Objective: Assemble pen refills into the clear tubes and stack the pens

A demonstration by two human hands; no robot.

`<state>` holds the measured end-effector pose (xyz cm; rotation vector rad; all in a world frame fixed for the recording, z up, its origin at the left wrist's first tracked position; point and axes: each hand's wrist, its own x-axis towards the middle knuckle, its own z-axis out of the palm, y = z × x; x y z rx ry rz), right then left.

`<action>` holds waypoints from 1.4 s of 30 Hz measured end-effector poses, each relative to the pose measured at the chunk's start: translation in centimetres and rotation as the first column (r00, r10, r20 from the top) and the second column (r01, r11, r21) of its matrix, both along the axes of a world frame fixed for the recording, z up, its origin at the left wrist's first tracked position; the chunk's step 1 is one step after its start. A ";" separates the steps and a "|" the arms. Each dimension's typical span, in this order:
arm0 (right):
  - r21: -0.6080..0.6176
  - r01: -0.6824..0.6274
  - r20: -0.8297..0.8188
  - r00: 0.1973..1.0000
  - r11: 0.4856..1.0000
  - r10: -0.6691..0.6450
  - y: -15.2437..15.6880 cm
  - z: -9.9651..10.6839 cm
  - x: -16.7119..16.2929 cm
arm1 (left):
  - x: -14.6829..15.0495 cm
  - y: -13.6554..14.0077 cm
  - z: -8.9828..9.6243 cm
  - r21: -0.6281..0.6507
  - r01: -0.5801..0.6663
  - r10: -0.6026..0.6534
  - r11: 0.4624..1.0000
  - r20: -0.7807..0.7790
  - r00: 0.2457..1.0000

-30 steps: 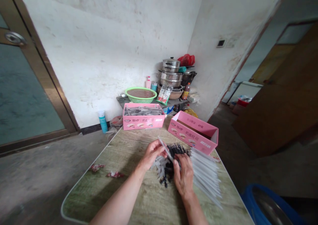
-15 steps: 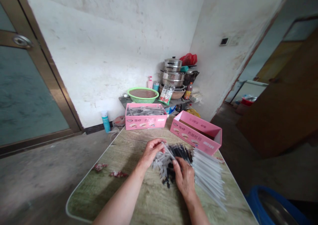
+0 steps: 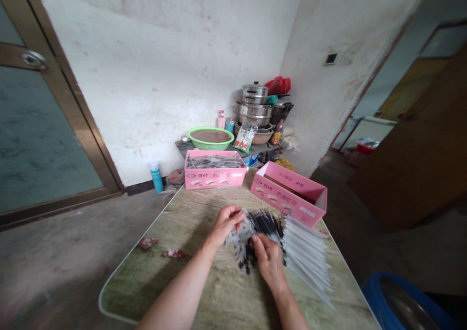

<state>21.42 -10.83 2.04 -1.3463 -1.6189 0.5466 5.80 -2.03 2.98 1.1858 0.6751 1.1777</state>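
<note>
Apparently a step of small-part handling is in hand: the left hand (image 3: 225, 223) and right hand (image 3: 270, 259) bend over pale pieces (image 3: 239, 240) heaped on the surface (image 3: 226, 296), just beside black sticks (image 3: 263, 221). Whether either hand's fingers are clamped on anything, I cannot tell. The next move likely calls for a light, precise pinch.

Your rounded-corner, wood-grain-printed surface (image 3: 193, 208): smooth, soft sheen. Your long translucent-white tubes (image 3: 307, 256): plastic, satin. Your slim black rods (image 3: 263, 222): plastic-looking, glossy. Your two pink printed rectangular boxes (image 3: 215, 179): card-like, smooth. Facing you, round green basin (image 3: 210, 146): plastic; stacked silver pots (image 3: 255, 111): metal, shiny; white wall (image 3: 146, 53): matt, stained.
</note>
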 end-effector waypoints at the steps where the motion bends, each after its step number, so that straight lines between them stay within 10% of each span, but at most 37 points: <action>1: 0.043 0.009 0.059 0.998 0.999 -0.012 -0.1 0.0 -0.2 | 0.0 0.0 0.0 -0.017 -0.012 0.012 1.000 0.000 1.000; 9: 0.348 0.044 0.422 0.884 0.936 -0.199 -0.1 -0.7 -0.3 | 0.2 0.2 -0.3 -0.187 -0.127 0.128 0.974 -0.003 0.992; 14: -0.010 -0.019 0.030 0.999 1.000 0.019 0.2 -0.2 -0.3 | -0.1 0.2 0.1 -0.109 -0.003 0.010 0.994 0.061 0.998; 22: -0.248 -0.355 -0.534 0.826 0.901 0.178 0.6 -0.4 0.4 | -0.4 -0.1 0.6 0.044 0.098 -0.098 0.994 0.013 0.995; 28: -0.085 -0.113 -0.065 0.992 0.990 0.108 0.3 -0.1 0.3 | 0.0 0.3 -0.7 -0.079 0.004 -0.007 0.997 -0.044 0.999; 34: 0.265 0.041 0.414 0.898 0.963 -0.152 0.0 -0.7 -0.4 | 0.5 0.3 -0.9 -0.274 -0.114 0.091 0.955 -0.092 0.992; 39: -0.010 -0.022 0.028 0.999 1.000 0.023 0.1 -0.6 -0.2 | -0.1 0.1 -0.1 -0.162 0.034 -0.029 0.986 0.037 0.999; 42: -0.177 -0.204 -0.382 0.916 0.963 0.124 0.4 -0.5 0.2 | -0.6 -0.2 0.6 -0.053 0.167 -0.161 0.985 0.095 0.982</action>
